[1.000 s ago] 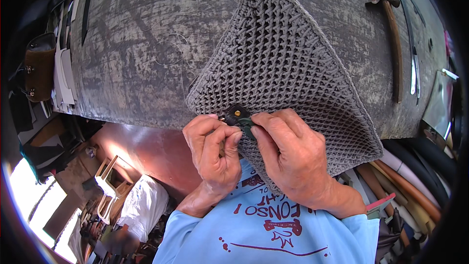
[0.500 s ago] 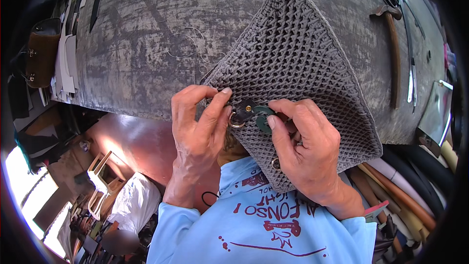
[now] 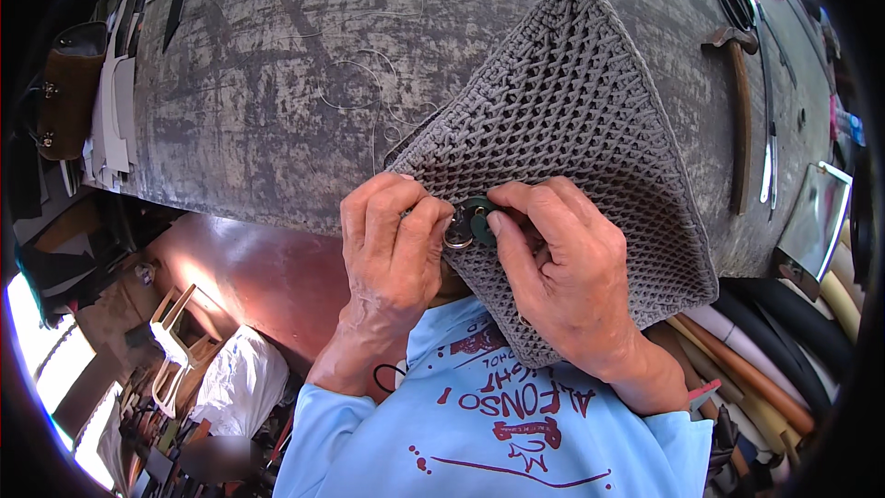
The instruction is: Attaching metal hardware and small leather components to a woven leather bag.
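Right hand (image 3: 570,263) pinches a dark green rounded piece (image 3: 483,229) over grey mesh (image 3: 581,120) overhanging the table (image 3: 249,120); left hand (image 3: 387,244) bunches its fingertips beside a partly covered metal ring (image 3: 457,246), though whether they grip anything I cannot tell

Toward one o'clock, a broadly triangular grey corded mesh (image 3: 599,92) is looking ribbed, matt and rough, like textile. At the centre, a small gold-toned metal ring (image 3: 456,244) is shining, while a flat, rounded dark-green piece (image 3: 481,227) beside it is appearing smooth, its material staying unclear. At ten o'clock, a broad dark-grey worktop (image 3: 240,65) is showing a scuffed, blotchy finish. At two o'clock, a brown-handled hammer (image 3: 742,129) is pairing wood with dull metal. At six o'clock, a light-blue printed shirt (image 3: 442,447) is presenting matt cloth. At eight o'clock, a crumpled white plastic-looking sack (image 3: 241,383) is gleaming; toward nine, a smooth red-brown floor (image 3: 249,263) is reflecting light glossily.
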The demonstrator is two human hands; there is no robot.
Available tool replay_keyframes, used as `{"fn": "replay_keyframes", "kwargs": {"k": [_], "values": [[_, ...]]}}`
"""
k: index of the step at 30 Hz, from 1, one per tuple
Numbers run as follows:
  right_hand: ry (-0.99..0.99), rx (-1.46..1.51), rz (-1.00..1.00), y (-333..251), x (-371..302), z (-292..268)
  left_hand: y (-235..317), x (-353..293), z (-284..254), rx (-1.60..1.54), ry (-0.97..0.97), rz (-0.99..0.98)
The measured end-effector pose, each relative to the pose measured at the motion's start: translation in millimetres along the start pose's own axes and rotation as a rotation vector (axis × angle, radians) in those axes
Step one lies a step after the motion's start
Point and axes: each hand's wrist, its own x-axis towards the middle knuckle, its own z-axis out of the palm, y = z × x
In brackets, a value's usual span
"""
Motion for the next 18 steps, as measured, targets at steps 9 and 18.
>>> {"fn": "replay_keyframes", "kwargs": {"k": [9,18], "values": [[-0.013,-0.044,-0.008,-1.9,2.3,-1.3,-0.8,1.6,2.7,0.004,0.010,-0.003],[-0.017,-0.034,-0.027,0.3,4.1,-1.0,0.8,2.3,6.6,0.035,0.015,-0.007]]}}
